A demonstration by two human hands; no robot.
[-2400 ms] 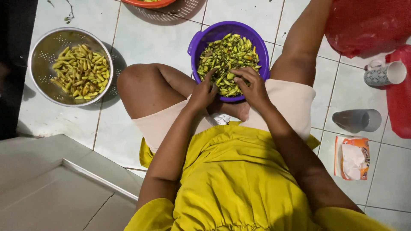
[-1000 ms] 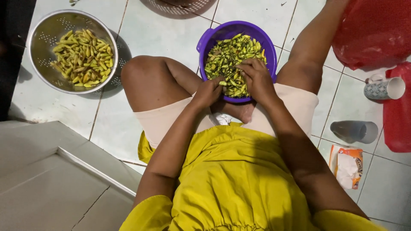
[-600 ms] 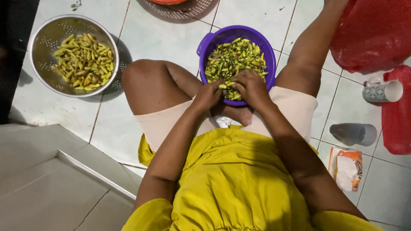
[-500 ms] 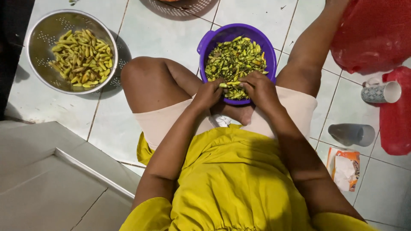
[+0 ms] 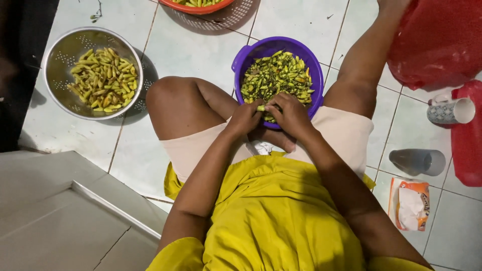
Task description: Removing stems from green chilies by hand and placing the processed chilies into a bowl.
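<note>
Bare tile between steel colander and purple bowl; raised knee probably narrows passage.

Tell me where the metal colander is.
The metal colander of chillies sits on the tiled floor at the head view's upper left, beyond the person's left knee, well left of the purple bowl.

A home floor used for kitchen work, seen from above: pale square floor tiles with dark grout, a grey raised step at the lower left, a metal colander and a purple plastic colander full of small green chillies, a tumbler and patterned cup lying on their sides, a red plastic bag
</note>
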